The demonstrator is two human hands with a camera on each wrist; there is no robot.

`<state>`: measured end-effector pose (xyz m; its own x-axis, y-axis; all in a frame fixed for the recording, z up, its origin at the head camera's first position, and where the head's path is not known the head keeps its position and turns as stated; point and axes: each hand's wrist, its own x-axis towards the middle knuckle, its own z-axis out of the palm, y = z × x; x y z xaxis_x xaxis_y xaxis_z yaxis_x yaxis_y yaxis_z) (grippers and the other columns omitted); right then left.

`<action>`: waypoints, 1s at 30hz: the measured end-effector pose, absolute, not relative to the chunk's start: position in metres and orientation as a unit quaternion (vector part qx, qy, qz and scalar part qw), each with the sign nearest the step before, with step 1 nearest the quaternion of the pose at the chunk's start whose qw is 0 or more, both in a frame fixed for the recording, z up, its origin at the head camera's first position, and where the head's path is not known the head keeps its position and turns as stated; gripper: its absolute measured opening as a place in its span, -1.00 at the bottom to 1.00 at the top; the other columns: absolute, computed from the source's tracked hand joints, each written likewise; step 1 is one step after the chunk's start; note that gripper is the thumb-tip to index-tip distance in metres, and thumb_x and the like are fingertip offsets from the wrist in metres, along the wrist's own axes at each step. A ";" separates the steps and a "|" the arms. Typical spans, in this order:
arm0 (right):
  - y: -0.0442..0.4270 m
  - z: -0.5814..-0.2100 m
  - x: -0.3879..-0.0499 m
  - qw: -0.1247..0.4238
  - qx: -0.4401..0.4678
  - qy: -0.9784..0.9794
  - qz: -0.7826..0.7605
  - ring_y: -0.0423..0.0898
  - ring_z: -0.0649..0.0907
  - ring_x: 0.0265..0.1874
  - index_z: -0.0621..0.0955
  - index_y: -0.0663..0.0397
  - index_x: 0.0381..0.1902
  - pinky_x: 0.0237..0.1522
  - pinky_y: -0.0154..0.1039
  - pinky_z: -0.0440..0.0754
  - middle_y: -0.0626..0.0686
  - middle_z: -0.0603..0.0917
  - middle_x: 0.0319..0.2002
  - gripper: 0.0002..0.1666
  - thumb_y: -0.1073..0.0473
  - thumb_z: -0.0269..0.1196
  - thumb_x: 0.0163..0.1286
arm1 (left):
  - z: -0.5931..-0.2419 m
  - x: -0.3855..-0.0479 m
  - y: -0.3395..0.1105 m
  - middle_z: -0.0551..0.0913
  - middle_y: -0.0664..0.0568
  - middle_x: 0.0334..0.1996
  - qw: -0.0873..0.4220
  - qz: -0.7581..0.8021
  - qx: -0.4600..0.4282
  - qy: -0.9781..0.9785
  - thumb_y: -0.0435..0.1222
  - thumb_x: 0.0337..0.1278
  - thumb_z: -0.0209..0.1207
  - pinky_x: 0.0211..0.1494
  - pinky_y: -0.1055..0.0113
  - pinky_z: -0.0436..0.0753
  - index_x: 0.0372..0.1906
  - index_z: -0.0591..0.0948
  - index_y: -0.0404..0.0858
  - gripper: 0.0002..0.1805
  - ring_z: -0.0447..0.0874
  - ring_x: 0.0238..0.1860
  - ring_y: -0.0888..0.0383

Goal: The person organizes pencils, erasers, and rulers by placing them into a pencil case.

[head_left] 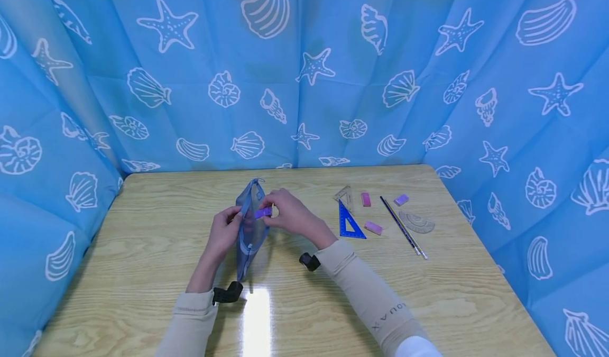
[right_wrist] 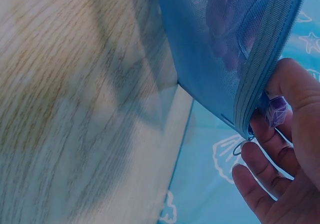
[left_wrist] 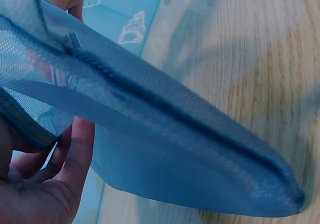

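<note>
A blue mesh zip pouch (head_left: 242,259) is held up over the left half of the table, its zipped mouth spread apart. My left hand (head_left: 225,231) grips the near rim of that mouth between thumb and fingers; in the left wrist view the pouch's mesh side (left_wrist: 165,159) stretches away from the hand. At the opening, my right hand (head_left: 294,215) pinches a small purple eraser (head_left: 263,212). The right wrist view has the wrapped eraser (right_wrist: 276,112) between thumb and forefinger, close beside the zip, with the other fingers partly spread.
To the right lie a blue set square (head_left: 348,234), a clear set square (head_left: 349,192), two pink erasers (head_left: 366,199), a purple eraser (head_left: 402,200), two pencils (head_left: 398,225) and a clear protractor (head_left: 418,223). A blue shell-patterned curtain (head_left: 295,71) surrounds the wooden table (head_left: 157,203).
</note>
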<state>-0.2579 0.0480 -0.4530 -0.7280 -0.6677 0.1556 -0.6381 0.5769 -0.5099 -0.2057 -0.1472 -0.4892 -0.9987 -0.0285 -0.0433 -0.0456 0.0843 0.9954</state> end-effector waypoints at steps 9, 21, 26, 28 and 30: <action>0.048 -0.450 -0.255 0.035 -0.352 0.896 -0.269 0.07 0.58 -0.06 0.69 0.11 -0.03 0.04 -0.14 0.56 0.02 0.67 -0.18 -0.75 0.14 0.37 0.39 | -0.488 -0.206 -0.148 0.64 -0.40 -0.01 0.006 0.666 -0.024 0.745 -0.41 0.58 -0.13 -0.11 0.42 0.73 0.16 0.53 -0.57 -0.65 0.71 -0.21 0.21; 0.073 -0.462 -0.253 0.024 -0.334 0.871 -0.360 -0.05 0.60 -0.07 0.67 0.08 -0.02 0.08 -0.09 0.59 0.01 0.69 -0.09 -0.77 0.17 0.36 0.40 | -0.491 -0.207 -0.152 0.65 -0.37 -0.02 0.002 0.678 -0.024 0.735 -0.41 0.59 -0.14 -0.11 0.40 0.74 0.16 0.52 -0.57 -0.65 0.71 -0.27 0.27; 0.084 -0.467 -0.248 0.055 -0.313 0.859 -0.400 0.13 0.60 0.05 0.65 0.21 0.06 0.18 0.13 0.55 0.16 0.68 0.02 -0.70 0.18 0.32 0.44 | -0.493 -0.208 -0.153 0.63 -0.41 0.00 0.011 0.687 -0.025 0.726 -0.41 0.60 -0.15 -0.08 0.40 0.74 0.17 0.51 -0.58 -0.65 0.73 -0.25 0.21; 0.087 -0.470 -0.246 0.069 -0.302 0.859 -0.409 0.18 0.59 0.09 0.63 0.26 0.10 0.22 0.18 0.53 0.21 0.67 0.06 -0.64 0.18 0.31 0.44 | -0.494 -0.208 -0.153 0.63 -0.40 0.00 0.013 0.691 -0.025 0.723 -0.41 0.60 -0.15 -0.08 0.40 0.74 0.18 0.50 -0.60 -0.64 0.73 -0.24 0.21; 0.090 -0.472 -0.244 0.082 -0.291 0.861 -0.409 0.16 0.57 0.12 0.60 0.27 0.15 0.24 0.16 0.51 0.24 0.65 0.10 -0.60 0.16 0.30 0.46 | -0.494 -0.208 -0.154 0.64 -0.37 -0.02 0.015 0.693 -0.025 0.720 -0.41 0.60 -0.16 -0.08 0.40 0.74 0.18 0.50 -0.60 -0.64 0.73 -0.24 0.23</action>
<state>-0.2437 0.0902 -0.4721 -0.8177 -0.5674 0.0971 -0.4337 0.4963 -0.7521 -0.2080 -0.1536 -0.4937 -0.9983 -0.0142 -0.0564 -0.0569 0.0385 0.9976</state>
